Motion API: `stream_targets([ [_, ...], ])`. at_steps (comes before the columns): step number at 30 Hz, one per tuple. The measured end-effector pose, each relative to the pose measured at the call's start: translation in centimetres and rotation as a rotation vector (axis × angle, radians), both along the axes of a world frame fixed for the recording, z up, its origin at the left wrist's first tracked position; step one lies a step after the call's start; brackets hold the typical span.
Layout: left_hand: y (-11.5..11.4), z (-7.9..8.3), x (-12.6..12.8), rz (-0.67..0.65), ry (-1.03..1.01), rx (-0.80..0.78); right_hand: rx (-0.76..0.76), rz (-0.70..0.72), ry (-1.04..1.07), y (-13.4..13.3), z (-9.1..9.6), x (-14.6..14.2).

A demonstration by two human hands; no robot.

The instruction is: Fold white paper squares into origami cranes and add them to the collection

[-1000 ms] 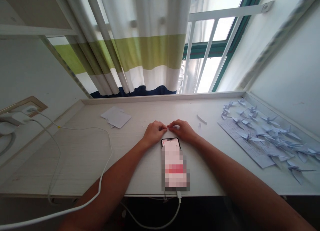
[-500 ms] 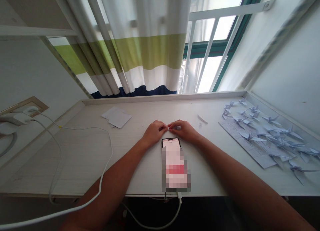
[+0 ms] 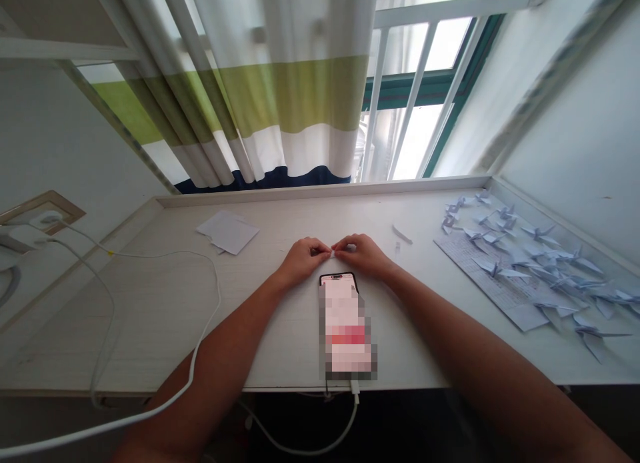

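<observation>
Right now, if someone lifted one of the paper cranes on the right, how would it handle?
The paper crane looks very light, being thin folded paper. Its slim, pointed wings would probably crease under a firm pinch. Pushed, it would likely skid or tip.

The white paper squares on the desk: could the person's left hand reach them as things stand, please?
Probably yes: only bare desktop lies between the left hand and the white paper squares, so nothing seems to block the way.
</observation>
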State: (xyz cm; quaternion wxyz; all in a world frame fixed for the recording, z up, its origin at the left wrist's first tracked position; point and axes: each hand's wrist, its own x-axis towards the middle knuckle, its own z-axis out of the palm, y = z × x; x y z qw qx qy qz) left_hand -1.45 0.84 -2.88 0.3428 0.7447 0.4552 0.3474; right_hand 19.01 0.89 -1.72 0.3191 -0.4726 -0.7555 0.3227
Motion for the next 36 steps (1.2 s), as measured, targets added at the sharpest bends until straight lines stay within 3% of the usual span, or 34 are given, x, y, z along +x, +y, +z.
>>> stream_targets([
  [14, 0.1, -0.1, 0.4, 0.057, 0.077, 0.044, -0.066, -0.064, 0.038, 0.1, -0.6, -0.6],
  [24, 0.5, -1.2, 1.1, 0.126, -0.116, -0.128, -0.090, -0.080, 0.113, 0.6, -1.1, -0.3],
  [32, 0.1, -1.1, 0.9, 0.121, -0.062, -0.024, -0.153, -0.048, 0.176, 0.2, -0.6, 0.0],
  [36, 0.1, -0.8, 0.2, 0.105, -0.004, 0.035, -0.155, 0.063, 0.236, 0.5, -0.3, 1.4],
])
